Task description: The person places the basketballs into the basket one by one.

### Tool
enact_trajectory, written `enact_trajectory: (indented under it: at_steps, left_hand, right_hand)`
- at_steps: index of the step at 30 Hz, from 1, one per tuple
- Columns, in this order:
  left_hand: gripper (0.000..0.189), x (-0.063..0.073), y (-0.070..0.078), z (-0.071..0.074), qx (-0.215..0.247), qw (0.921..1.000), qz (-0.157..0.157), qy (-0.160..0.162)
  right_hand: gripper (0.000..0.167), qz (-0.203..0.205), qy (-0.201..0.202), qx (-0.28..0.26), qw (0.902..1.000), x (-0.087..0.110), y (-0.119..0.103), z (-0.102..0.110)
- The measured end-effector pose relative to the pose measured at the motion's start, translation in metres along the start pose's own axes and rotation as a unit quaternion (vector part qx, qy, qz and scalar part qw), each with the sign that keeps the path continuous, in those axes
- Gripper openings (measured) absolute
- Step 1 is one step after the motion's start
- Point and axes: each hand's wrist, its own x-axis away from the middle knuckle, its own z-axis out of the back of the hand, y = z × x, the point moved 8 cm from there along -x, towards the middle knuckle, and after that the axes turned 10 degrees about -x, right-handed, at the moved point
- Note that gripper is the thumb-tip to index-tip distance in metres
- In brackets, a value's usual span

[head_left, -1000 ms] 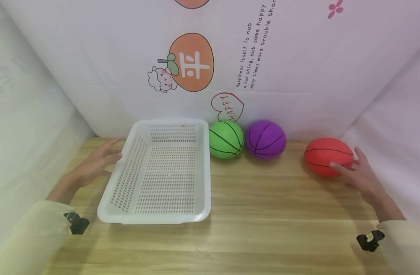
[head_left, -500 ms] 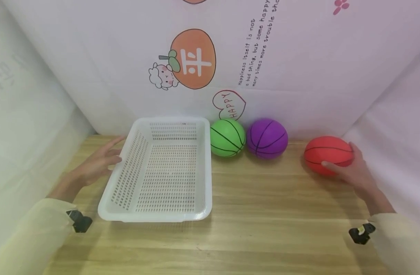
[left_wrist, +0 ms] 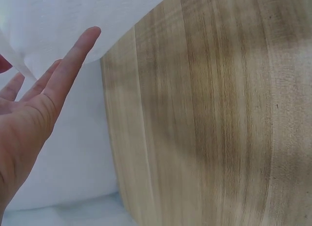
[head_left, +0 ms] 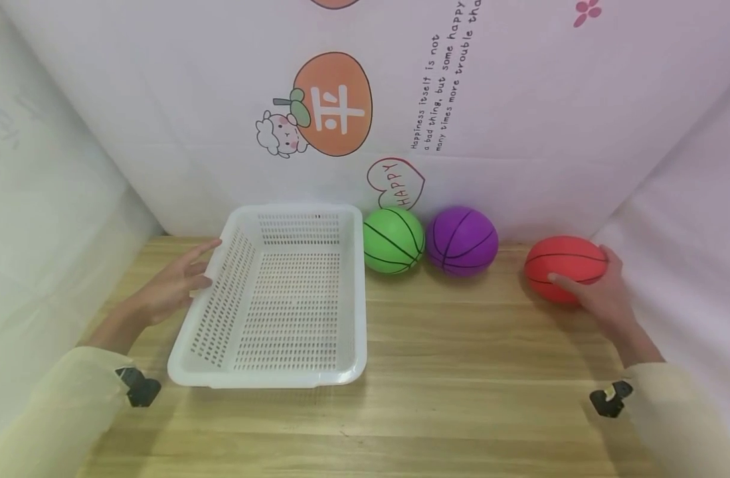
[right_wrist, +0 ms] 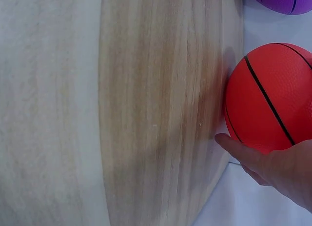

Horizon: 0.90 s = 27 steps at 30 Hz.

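My right hand [head_left: 606, 292] cups the right side of a red mini basketball [head_left: 558, 265]. The thumb lies along the ball's near side, while the other fingers reach behind it. In the right wrist view the red ball [right_wrist: 268, 94] sits against the hand [right_wrist: 278, 170], its far fingers mostly hidden. At the left, my left hand [head_left: 170, 289] touches the side of a white perforated plastic basket [head_left: 355, 312] with extended, spread fingers. The left wrist view has that hand [left_wrist: 29, 113] beside the basket wall [left_wrist: 112, 16].
A green mini basketball [head_left: 393, 240] sits against the basket's right side. Touching or nearly touching it is a purple one [head_left: 462, 241]. All stand on a wood-grain table [head_left: 448, 385], enclosed by a printed white cloth [head_left: 520, 99] at the back and white cloth on both sides.
My right hand has moved left and closed in around the red ball, which has shifted very slightly left. My left hand has barely moved, staying at the basket's side.
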Motion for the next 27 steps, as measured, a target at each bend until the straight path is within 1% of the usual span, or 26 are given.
enact_trajectory:
  at_steps: [3,10,19,24,27]
  left_hand:
    - [0.08,0.0004,-0.0013,-0.0001,0.003,1.0,0.001,0.0]
    - [0.076,-0.001,-0.0029,-0.0021,0.032,0.9994,-0.001,-0.013]
    - [0.073,-0.0012,-0.0048,-0.001,0.042,0.999,-0.002,-0.016]
    - [0.073,-0.0017,-0.0044,-0.0023,0.047,0.9986,-0.004,-0.021]
    - [0.073,-0.0005,-0.0046,-0.0027,0.051,0.9984,-0.002,-0.023]
  right_hand:
    - [0.113,-0.005,-0.001,-0.003,1.0,-0.0023,0.0017,-0.0014]
    - [0.112,-0.016,0.003,-0.01,0.9998,-0.0056,0.0045,-0.0029]
    - [0.111,-0.015,0.013,-0.023,0.9995,-0.0082,0.0007,-0.0035]
    - [0.109,-0.012,0.017,-0.015,0.9997,-0.0073,0.0013,0.0007]
    - [0.108,-0.008,0.011,-0.006,0.9999,-0.0069,-0.0005,0.0011]
